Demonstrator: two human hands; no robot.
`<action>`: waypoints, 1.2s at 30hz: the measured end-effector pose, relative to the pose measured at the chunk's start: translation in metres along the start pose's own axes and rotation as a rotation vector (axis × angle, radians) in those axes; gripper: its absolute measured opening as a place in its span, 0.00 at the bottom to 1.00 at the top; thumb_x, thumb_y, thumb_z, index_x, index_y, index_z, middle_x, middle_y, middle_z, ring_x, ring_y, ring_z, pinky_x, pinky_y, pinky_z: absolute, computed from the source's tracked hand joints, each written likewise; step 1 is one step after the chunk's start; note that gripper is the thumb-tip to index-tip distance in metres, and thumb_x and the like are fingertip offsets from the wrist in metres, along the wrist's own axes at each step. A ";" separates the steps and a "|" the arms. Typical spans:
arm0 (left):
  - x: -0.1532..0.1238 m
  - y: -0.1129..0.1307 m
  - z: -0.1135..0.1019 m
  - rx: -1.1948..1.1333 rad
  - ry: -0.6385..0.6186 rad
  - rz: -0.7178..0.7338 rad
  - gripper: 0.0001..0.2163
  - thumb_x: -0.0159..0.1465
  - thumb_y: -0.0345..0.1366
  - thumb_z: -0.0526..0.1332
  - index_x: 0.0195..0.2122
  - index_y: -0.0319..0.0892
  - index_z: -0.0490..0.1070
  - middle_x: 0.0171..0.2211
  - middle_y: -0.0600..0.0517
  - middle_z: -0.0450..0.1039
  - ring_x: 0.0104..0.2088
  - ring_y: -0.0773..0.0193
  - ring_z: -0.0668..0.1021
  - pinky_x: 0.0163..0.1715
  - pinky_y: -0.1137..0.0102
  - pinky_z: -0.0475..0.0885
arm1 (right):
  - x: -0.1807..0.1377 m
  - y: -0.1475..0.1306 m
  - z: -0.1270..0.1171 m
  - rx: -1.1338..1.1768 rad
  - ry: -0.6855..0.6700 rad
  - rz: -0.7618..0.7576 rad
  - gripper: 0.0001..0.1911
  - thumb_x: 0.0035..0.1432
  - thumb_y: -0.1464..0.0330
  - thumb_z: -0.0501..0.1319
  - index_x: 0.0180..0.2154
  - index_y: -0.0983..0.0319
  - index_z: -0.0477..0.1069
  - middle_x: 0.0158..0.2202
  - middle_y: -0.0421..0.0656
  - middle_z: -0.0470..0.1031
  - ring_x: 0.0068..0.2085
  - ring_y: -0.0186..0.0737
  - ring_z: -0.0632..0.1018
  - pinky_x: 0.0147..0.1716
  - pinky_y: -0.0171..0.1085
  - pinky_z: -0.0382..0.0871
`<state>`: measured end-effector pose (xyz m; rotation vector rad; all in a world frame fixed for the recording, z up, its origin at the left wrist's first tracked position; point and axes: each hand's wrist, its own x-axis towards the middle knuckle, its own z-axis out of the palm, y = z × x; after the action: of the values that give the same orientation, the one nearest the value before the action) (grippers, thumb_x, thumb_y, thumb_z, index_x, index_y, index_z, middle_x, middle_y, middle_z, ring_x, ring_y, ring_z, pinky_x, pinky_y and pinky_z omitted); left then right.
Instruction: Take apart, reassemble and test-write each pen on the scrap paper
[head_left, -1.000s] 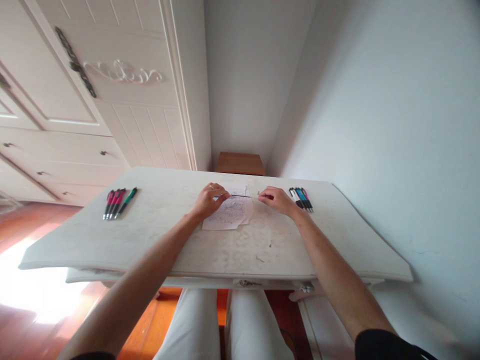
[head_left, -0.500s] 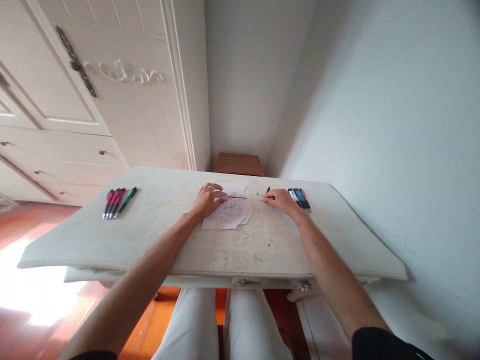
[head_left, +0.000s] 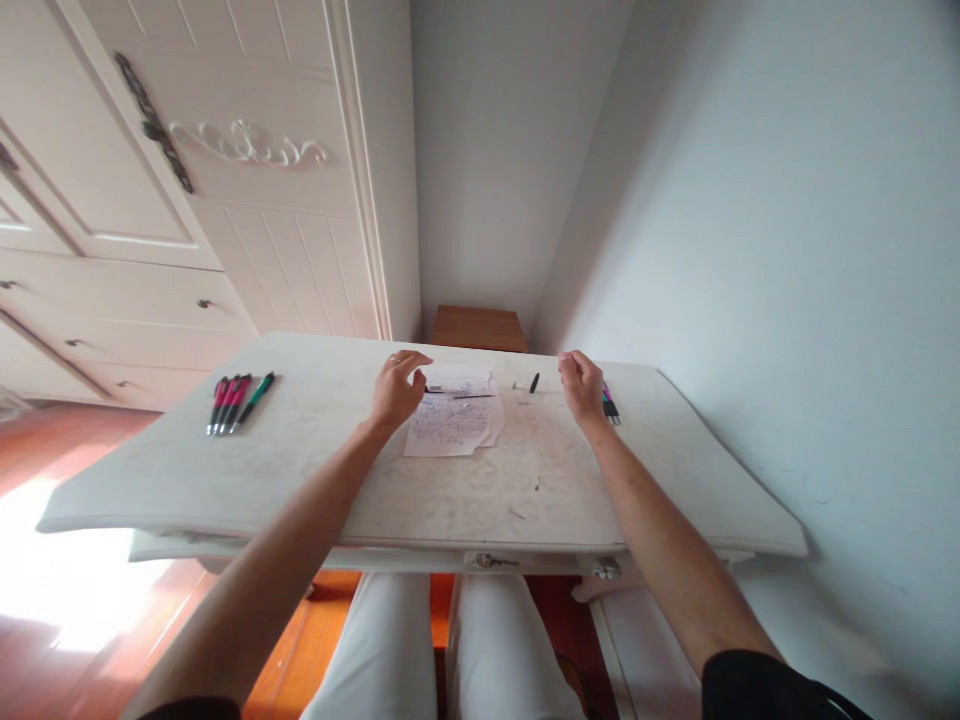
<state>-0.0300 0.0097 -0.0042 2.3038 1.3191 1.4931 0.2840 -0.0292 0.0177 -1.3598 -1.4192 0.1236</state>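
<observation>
My left hand (head_left: 397, 390) hovers at the left edge of the handwritten papers (head_left: 452, 428), thumb and fingers apart, holding nothing I can see. On the papers lie a thin dark refill-like stick (head_left: 474, 397) and a clear pen part with a dark end (head_left: 435, 389), close to that hand's thumb. My right hand (head_left: 581, 385) is curled closed in front of the right-hand row of pens (head_left: 611, 405), hiding most of them. Whatever its fingers enclose is hidden. Between the hands are a short black pen piece (head_left: 534, 383) and a tiny part (head_left: 514, 386).
Pink-and-black pens (head_left: 229, 405) and a green one (head_left: 253, 402) lie side by side on the left of the white table (head_left: 315, 440). Small scraps (head_left: 517, 514) lie near the front edge. A wardrobe (head_left: 285, 240) stands at the left; a wall (head_left: 787, 250) borders the right.
My left hand has drawn back left from the papers, and its fingers have parted from the thin stick. My right hand has moved right, over the row of pens, uncovering the short black piece.
</observation>
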 end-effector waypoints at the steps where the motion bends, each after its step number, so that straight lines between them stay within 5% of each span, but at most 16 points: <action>1: 0.000 -0.001 -0.002 -0.017 0.039 -0.040 0.14 0.56 0.25 0.52 0.32 0.41 0.77 0.37 0.49 0.77 0.39 0.60 0.77 0.45 0.66 0.71 | 0.000 0.000 0.000 0.052 0.006 0.027 0.18 0.60 0.60 0.53 0.20 0.58 0.56 0.17 0.35 0.56 0.22 0.32 0.59 0.22 0.33 0.53; 4: 0.002 -0.005 -0.007 -0.033 0.149 -0.180 0.12 0.49 0.24 0.50 0.18 0.41 0.71 0.21 0.54 0.72 0.26 0.65 0.74 0.33 0.72 0.69 | -0.001 -0.001 0.001 0.260 -0.175 0.148 0.19 0.55 0.62 0.55 0.18 0.58 0.51 0.16 0.33 0.51 0.19 0.29 0.54 0.18 0.32 0.46; 9: 0.004 -0.013 -0.012 -0.031 0.191 -0.359 0.08 0.44 0.26 0.50 0.13 0.41 0.63 0.13 0.55 0.60 0.20 0.67 0.68 0.23 0.73 0.60 | -0.008 -0.011 -0.001 0.502 -1.140 0.371 0.19 0.51 0.63 0.59 0.15 0.60 0.54 0.13 0.31 0.51 0.15 0.25 0.51 0.15 0.30 0.43; 12: 0.005 -0.016 -0.012 -0.032 0.149 -0.401 0.07 0.44 0.27 0.50 0.13 0.40 0.63 0.13 0.55 0.58 0.20 0.66 0.68 0.23 0.73 0.59 | -0.013 -0.013 -0.003 0.439 -1.444 0.435 0.18 0.50 0.64 0.61 0.15 0.62 0.58 0.13 0.32 0.55 0.14 0.24 0.53 0.13 0.28 0.44; 21: 0.006 -0.017 -0.013 -0.046 0.099 -0.397 0.06 0.43 0.29 0.49 0.12 0.41 0.61 0.12 0.54 0.58 0.20 0.65 0.67 0.22 0.72 0.59 | -0.013 0.003 -0.009 0.542 -1.620 0.562 0.17 0.48 0.62 0.68 0.19 0.66 0.68 0.10 0.31 0.56 0.11 0.22 0.52 0.10 0.25 0.43; 36: 0.000 -0.022 -0.009 -0.061 0.066 -0.326 0.06 0.43 0.29 0.49 0.13 0.42 0.61 0.13 0.55 0.58 0.20 0.66 0.67 0.23 0.72 0.59 | -0.015 0.010 -0.005 0.884 -1.608 0.487 0.27 0.55 0.51 0.63 0.22 0.69 0.73 0.08 0.32 0.55 0.10 0.23 0.53 0.09 0.26 0.46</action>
<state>-0.0498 0.0202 -0.0103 1.9030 1.5516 1.4856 0.2901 -0.0396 0.0036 -0.6289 -1.7301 2.2537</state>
